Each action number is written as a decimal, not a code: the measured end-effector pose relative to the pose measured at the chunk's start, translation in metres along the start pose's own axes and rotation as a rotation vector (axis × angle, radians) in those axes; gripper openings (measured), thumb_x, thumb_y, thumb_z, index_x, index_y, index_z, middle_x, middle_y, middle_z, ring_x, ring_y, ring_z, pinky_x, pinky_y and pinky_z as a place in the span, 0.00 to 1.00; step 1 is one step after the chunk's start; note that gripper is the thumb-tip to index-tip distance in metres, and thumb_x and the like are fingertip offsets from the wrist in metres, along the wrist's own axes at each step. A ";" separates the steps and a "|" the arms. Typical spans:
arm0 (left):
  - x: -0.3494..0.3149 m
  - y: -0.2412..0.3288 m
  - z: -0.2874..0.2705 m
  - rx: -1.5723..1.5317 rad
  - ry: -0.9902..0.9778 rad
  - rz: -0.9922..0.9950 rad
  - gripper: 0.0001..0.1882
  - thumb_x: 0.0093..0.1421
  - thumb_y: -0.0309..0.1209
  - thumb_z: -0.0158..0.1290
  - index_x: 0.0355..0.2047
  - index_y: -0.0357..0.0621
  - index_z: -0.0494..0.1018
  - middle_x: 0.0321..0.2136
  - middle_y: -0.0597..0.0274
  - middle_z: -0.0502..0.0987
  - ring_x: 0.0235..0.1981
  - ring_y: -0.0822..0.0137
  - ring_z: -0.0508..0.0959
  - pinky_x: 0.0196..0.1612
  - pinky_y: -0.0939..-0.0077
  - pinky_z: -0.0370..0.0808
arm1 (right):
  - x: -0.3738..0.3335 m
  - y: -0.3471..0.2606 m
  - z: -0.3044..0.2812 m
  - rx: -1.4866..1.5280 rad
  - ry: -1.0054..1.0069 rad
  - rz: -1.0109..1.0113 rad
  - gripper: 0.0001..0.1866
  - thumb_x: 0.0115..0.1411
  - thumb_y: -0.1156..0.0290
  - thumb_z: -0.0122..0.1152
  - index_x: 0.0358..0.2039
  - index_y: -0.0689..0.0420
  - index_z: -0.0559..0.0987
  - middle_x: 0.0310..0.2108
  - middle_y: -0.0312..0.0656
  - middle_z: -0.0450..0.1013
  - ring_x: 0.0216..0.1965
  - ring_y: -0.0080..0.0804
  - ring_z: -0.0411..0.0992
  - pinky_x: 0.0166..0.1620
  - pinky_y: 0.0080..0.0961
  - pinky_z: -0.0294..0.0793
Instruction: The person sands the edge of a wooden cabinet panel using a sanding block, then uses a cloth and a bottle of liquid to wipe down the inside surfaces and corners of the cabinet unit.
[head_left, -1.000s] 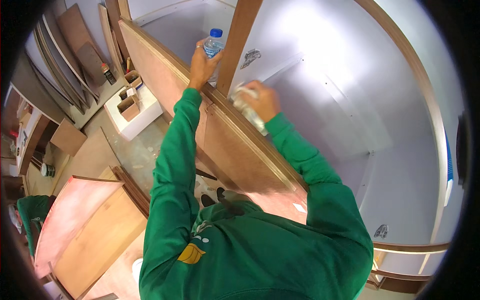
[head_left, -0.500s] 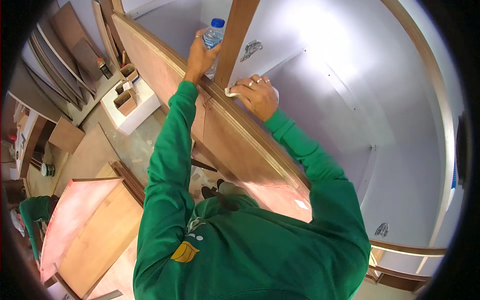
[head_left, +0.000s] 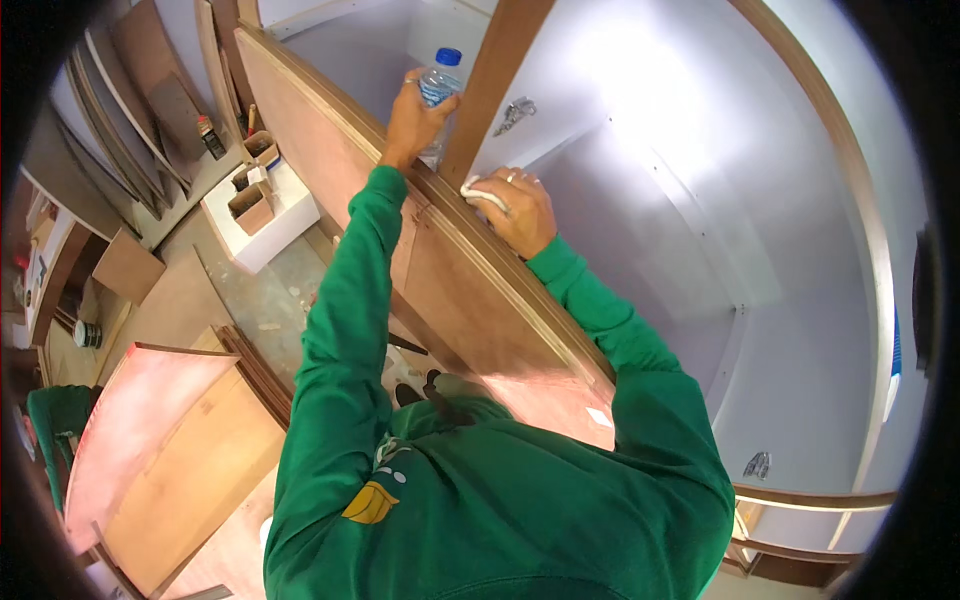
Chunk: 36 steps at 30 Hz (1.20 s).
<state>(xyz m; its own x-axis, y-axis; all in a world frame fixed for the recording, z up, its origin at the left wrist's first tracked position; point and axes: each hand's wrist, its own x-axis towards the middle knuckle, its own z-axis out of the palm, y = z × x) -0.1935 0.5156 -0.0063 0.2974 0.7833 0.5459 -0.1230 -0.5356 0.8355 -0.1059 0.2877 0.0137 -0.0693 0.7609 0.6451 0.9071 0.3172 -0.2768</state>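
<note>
A clear plastic bottle (head_left: 440,80) with a blue cap is gripped in my left hand (head_left: 415,122), held upright just inside the cabinet's front edge. My right hand (head_left: 523,213) is closed round a folded white cloth (head_left: 484,193). That cloth presses on the brown wooden front rail (head_left: 462,210), close to the foot of the upright wooden divider (head_left: 497,85). The divider stands between my two hands. Below the rail hangs the pinkish plywood front panel (head_left: 470,290). My fingertips under the cloth are hidden.
Metal hinges (head_left: 515,116) sit on the pale cabinet interior (head_left: 640,230). A white block (head_left: 265,222) on the floor bears small boxes (head_left: 250,207). Curved boards (head_left: 115,130) lean at the far left. Plywood panels (head_left: 190,460) lie at lower left, beside another person's green sleeve (head_left: 55,420).
My right hand has slid the cloth slightly along the rail toward the divider's foot. The whole view has shifted a little; my left hand still holds the bottle.
</note>
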 end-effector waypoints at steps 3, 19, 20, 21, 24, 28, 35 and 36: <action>-0.008 -0.004 -0.001 0.022 -0.001 0.017 0.35 0.53 0.39 0.66 0.55 0.33 0.65 0.39 0.44 0.80 0.40 0.55 0.81 0.45 0.66 0.76 | 0.002 0.012 -0.006 -0.162 -0.062 0.017 0.08 0.55 0.65 0.65 0.34 0.52 0.83 0.32 0.40 0.77 0.37 0.41 0.75 0.39 0.37 0.71; -0.013 0.001 0.001 -0.004 0.035 -0.003 0.36 0.52 0.38 0.67 0.55 0.32 0.65 0.41 0.43 0.79 0.43 0.56 0.80 0.48 0.67 0.74 | -0.012 0.026 0.000 0.075 0.074 0.369 0.10 0.57 0.64 0.63 0.37 0.54 0.83 0.34 0.43 0.78 0.39 0.45 0.75 0.42 0.40 0.73; -0.010 0.008 0.002 -0.014 0.029 -0.005 0.36 0.52 0.39 0.68 0.55 0.32 0.65 0.40 0.44 0.79 0.42 0.57 0.80 0.48 0.66 0.74 | -0.013 0.033 -0.010 0.082 0.119 0.375 0.10 0.57 0.65 0.62 0.37 0.54 0.83 0.34 0.43 0.77 0.39 0.46 0.75 0.42 0.39 0.74; -0.008 0.014 0.003 -0.025 0.020 -0.006 0.36 0.52 0.39 0.68 0.54 0.32 0.65 0.40 0.44 0.79 0.42 0.57 0.80 0.47 0.66 0.74 | -0.011 0.038 -0.016 0.089 0.165 0.382 0.09 0.58 0.66 0.62 0.38 0.54 0.83 0.34 0.44 0.77 0.39 0.46 0.75 0.42 0.39 0.74; -0.010 0.009 0.001 0.001 0.025 0.024 0.35 0.52 0.38 0.68 0.54 0.31 0.65 0.39 0.47 0.79 0.39 0.59 0.80 0.45 0.67 0.75 | -0.011 0.020 -0.010 0.025 -0.059 0.078 0.09 0.59 0.68 0.61 0.39 0.53 0.83 0.34 0.44 0.77 0.39 0.47 0.75 0.43 0.37 0.74; -0.007 0.014 -0.001 -0.065 0.060 0.005 0.34 0.53 0.37 0.68 0.53 0.32 0.65 0.37 0.51 0.80 0.36 0.64 0.80 0.41 0.70 0.76 | -0.010 0.024 -0.030 0.173 -0.307 0.040 0.09 0.60 0.72 0.61 0.40 0.56 0.81 0.37 0.44 0.76 0.41 0.45 0.75 0.45 0.36 0.72; -0.008 0.006 0.003 -0.145 -0.039 0.029 0.32 0.55 0.34 0.66 0.54 0.33 0.65 0.38 0.53 0.80 0.37 0.67 0.79 0.41 0.72 0.76 | -0.050 0.032 0.028 0.117 0.180 0.091 0.07 0.57 0.73 0.63 0.37 0.55 0.79 0.35 0.44 0.75 0.38 0.46 0.75 0.43 0.37 0.74; -0.010 0.008 0.005 -0.119 -0.047 0.039 0.31 0.55 0.34 0.65 0.54 0.32 0.65 0.39 0.52 0.80 0.37 0.67 0.79 0.41 0.72 0.76 | -0.056 0.037 0.036 0.088 0.220 0.022 0.07 0.56 0.74 0.63 0.37 0.54 0.78 0.36 0.44 0.76 0.38 0.46 0.75 0.43 0.38 0.73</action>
<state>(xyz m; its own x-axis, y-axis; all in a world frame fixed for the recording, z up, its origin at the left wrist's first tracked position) -0.1925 0.5021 -0.0055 0.3338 0.7454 0.5771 -0.2460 -0.5221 0.8166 -0.0838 0.2776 -0.0582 0.0506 0.6295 0.7753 0.8671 0.3574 -0.3469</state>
